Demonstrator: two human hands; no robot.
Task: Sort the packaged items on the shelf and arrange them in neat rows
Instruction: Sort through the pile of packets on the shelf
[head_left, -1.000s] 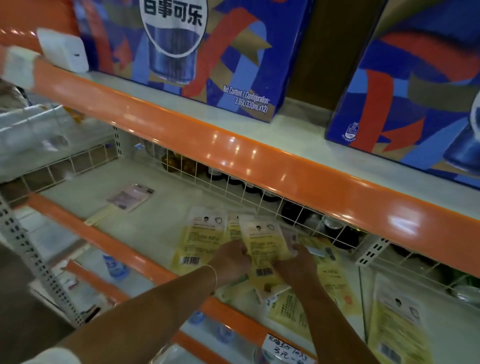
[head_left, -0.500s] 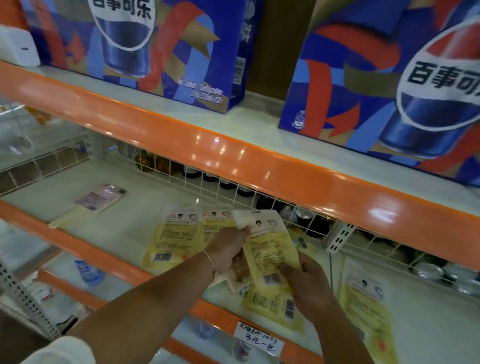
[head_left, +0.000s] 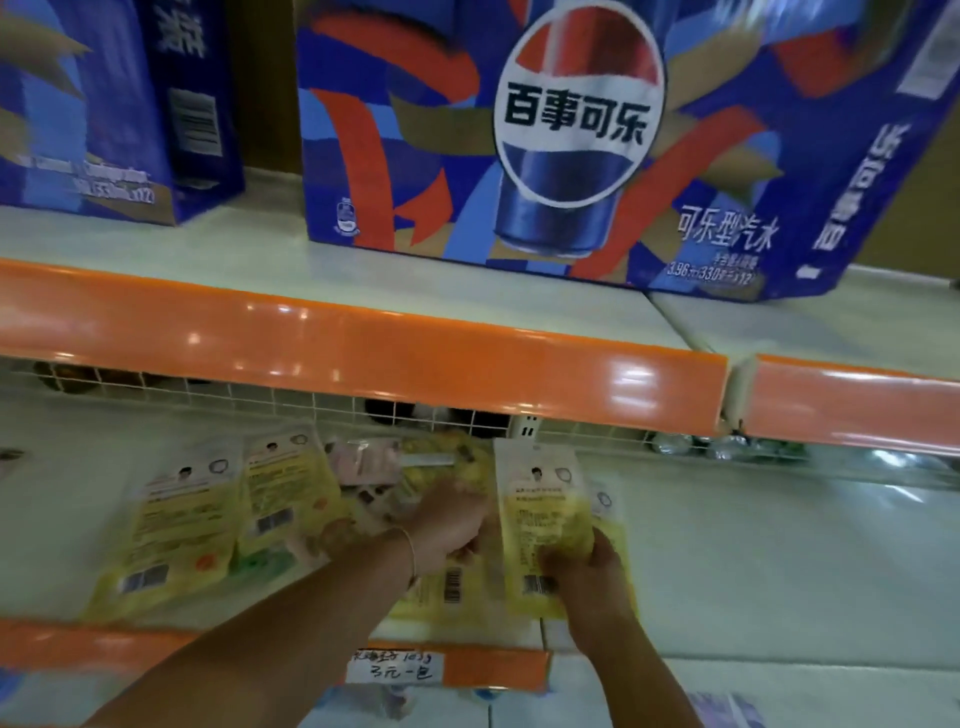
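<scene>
We see the right hand (head_left: 584, 564) gripping a yellow packet (head_left: 543, 525) at its lower end, thumb across the barcode, the packet tilted up off the shelf (head_left: 753, 561). Just left of that grip, the left hand (head_left: 449, 525) reaches palm-down into a loose heap of packets (head_left: 415, 483), fingers curled, though the blur keeps us from telling whether it holds one. Further left, two more yellow packets (head_left: 171, 525) lie side by side, a handwritten price tag (head_left: 397, 670) sits on the orange rail below the hands, and above them stands a big blue cola carton (head_left: 571, 140) on the upper shelf.
</scene>
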